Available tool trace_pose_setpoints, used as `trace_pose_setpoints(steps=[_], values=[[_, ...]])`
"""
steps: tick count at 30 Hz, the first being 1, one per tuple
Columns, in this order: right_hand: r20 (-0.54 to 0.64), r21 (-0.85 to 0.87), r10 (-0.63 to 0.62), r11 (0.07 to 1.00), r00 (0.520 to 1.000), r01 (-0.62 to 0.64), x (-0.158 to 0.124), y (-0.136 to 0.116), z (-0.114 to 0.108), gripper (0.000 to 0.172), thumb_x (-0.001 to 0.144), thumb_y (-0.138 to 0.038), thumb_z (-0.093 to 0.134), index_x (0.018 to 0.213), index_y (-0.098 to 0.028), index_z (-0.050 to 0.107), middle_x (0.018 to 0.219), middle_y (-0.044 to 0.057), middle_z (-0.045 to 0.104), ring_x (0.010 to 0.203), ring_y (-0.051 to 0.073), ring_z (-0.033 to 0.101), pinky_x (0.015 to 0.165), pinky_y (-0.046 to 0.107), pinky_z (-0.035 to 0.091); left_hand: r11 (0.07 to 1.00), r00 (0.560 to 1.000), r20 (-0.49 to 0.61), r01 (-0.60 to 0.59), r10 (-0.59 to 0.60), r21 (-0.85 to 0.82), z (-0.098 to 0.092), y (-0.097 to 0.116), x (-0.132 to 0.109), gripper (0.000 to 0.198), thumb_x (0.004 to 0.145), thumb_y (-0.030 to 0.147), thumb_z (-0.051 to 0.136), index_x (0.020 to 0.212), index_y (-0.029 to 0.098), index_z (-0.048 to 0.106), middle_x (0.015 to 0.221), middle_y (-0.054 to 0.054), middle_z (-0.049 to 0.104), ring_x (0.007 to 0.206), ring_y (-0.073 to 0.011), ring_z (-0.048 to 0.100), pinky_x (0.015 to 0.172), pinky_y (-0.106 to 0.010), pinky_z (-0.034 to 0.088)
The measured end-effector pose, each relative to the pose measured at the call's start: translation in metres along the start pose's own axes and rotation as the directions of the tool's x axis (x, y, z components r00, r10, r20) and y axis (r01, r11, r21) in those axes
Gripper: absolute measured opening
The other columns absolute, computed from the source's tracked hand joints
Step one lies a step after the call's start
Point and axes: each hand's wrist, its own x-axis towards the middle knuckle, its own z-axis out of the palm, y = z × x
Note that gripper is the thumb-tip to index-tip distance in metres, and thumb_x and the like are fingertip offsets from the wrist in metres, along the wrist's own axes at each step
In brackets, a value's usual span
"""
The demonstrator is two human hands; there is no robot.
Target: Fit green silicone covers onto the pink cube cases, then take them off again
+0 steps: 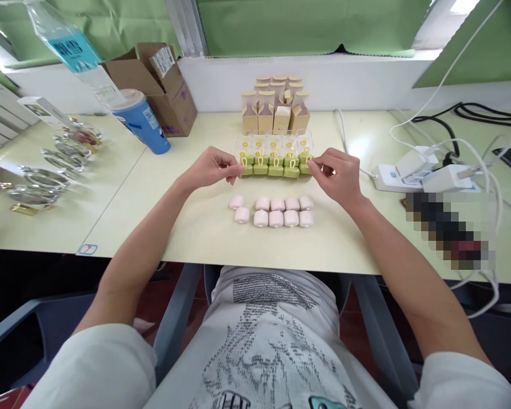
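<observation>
Two tight rows of small olive-green cases (275, 170) with pale yellow loops lie on the table in front of me. My left hand (213, 168) is at their left end, its thumb and fingers pinched at the leftmost front case. At the right end, my right hand (337, 173) has its thumb and index finger closed at the edge of the rightmost case, the other fingers curled. Directly behind the green cases sit clear plastic pieces (273, 141) with yellow round marks. Nearer to me are several pale pink rounded pieces (276, 218) in two rows, two of them set apart on the left.
Open small cardboard boxes (266, 117) stand at the back. To the left are a blue cup (147, 126), a tilted bottle (74, 48), a brown carton (176, 108) and shiny glass-like items (46, 176). A power strip (396, 178) with chargers and cables lies right.
</observation>
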Motion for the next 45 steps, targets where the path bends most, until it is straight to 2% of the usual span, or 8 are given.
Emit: trace_pose_setpoints(steps=[4, 8, 13, 20, 27, 32, 40, 45], values=[[0.002, -0.001, -0.061, 0.998, 0.998, 0.061, -0.001, -0.001, 0.002, 0.041, 0.106, -0.060, 0.065, 0.080, -0.030, 0.070, 0.079, 0.004, 0.066, 0.060, 0.019, 0.046, 0.068, 0.039, 0.046, 0.984, 0.941, 0.304, 0.172, -0.148, -0.053, -0.013, 0.005, 0.001, 0.034, 0.065, 0.025, 0.107, 0.096, 0.024, 0.093, 0.090, -0.007, 0.086, 0.074, -0.0188, 0.076, 0.068, -0.028, 0.056], [0.034, -0.031, -0.097, 0.995, 0.995, 0.098, -0.003, -0.003, 0.003, 0.033, 0.103, -0.051, 0.067, 0.077, -0.030, 0.067, 0.076, 0.004, 0.066, 0.059, 0.019, 0.048, 0.065, 0.040, 0.046, 0.935, 0.886, 0.369, 0.339, -0.280, -0.106, -0.017, 0.005, 0.000, 0.053, 0.047, 0.006, 0.107, 0.094, 0.027, 0.092, 0.091, -0.007, 0.087, 0.076, -0.0233, 0.080, 0.070, -0.029, 0.060], [0.072, -0.055, -0.140, 0.988, 0.987, 0.144, -0.006, -0.004, 0.006, 0.023, 0.094, -0.038, 0.071, 0.075, -0.030, 0.062, 0.074, 0.005, 0.065, 0.060, 0.021, 0.053, 0.064, 0.042, 0.046, 0.925, 0.814, 0.494, 0.377, -0.306, -0.049, -0.016, 0.009, -0.001, 0.063, 0.042, 0.009, 0.107, 0.101, 0.026, 0.093, 0.104, -0.010, 0.089, 0.078, -0.0233, 0.078, 0.071, -0.030, 0.058], [0.078, -0.005, -0.150, 0.989, 0.986, 0.151, -0.007, -0.002, 0.010, 0.021, 0.097, -0.037, 0.069, 0.078, -0.029, 0.063, 0.076, 0.003, 0.066, 0.058, 0.017, 0.050, 0.064, 0.038, 0.044, 0.966, 0.831, 0.514, 0.258, -0.215, -0.013, -0.009, 0.009, 0.000, 0.039, 0.054, 0.022, 0.104, 0.091, 0.024, 0.093, 0.095, -0.007, 0.088, 0.071, -0.0184, 0.071, 0.069, -0.029, 0.056], [0.058, 0.285, 0.095, 0.952, 0.994, -0.108, -0.005, -0.019, 0.010, 0.030, 0.101, -0.057, 0.077, 0.090, -0.030, 0.074, 0.080, 0.001, 0.068, 0.057, 0.016, 0.055, 0.060, 0.037, 0.049, 0.958, 0.995, 0.099, 0.030, -0.002, -0.287, 0.003, 0.000, -0.001, 0.052, 0.066, 0.038, 0.108, 0.109, 0.021, 0.085, 0.118, -0.011, 0.082, 0.106, -0.0238, 0.078, 0.085, -0.031, 0.062], [0.322, 0.614, 0.131, 0.725, 0.938, -0.312, -0.012, -0.047, 0.028, 0.055, 0.097, -0.078, 0.083, 0.127, -0.033, 0.072, 0.104, 0.001, 0.077, 0.078, 0.019, 0.076, 0.071, 0.037, 0.066, 0.922, 0.917, -0.316, -0.320, 0.243, -0.220, 0.055, 0.000, 0.001, 0.054, 0.079, 0.049, 0.105, 0.117, 0.024, 0.076, 0.119, -0.008, 0.080, 0.106, -0.0193, 0.076, 0.084, -0.028, 0.063], [0.268, 0.654, 0.052, 0.724, 0.962, -0.221, -0.026, -0.057, 0.049, 0.042, 0.101, -0.057, 0.089, 0.130, -0.033, 0.069, 0.115, 0.003, 0.081, 0.103, 0.023, 0.082, 0.094, 0.043, 0.071, 0.832, 0.792, -0.256, -0.528, 0.554, 0.167, 0.077, 0.012, -0.005, 0.038, 0.102, 0.044, 0.088, 0.131, 0.022, 0.076, 0.125, -0.012, 0.083, 0.101, -0.0184, 0.079, 0.080, -0.029, 0.066], [0.080, 0.669, 0.105, 0.731, 0.991, -0.132, -0.017, -0.038, 0.040, 0.051, 0.098, -0.056, 0.093, 0.141, -0.037, 0.073, 0.124, 0.003, 0.074, 0.102, 0.020, 0.080, 0.094, 0.038, 0.072, 0.766, 0.843, -0.234, -0.279, 0.484, 0.579, 0.041, -0.013, 0.001, 0.023, 0.113, 0.041, 0.067, 0.111, 0.022, 0.080, 0.112, -0.014, 0.084, 0.113, -0.0289, 0.077, 0.076, -0.037, 0.056]])
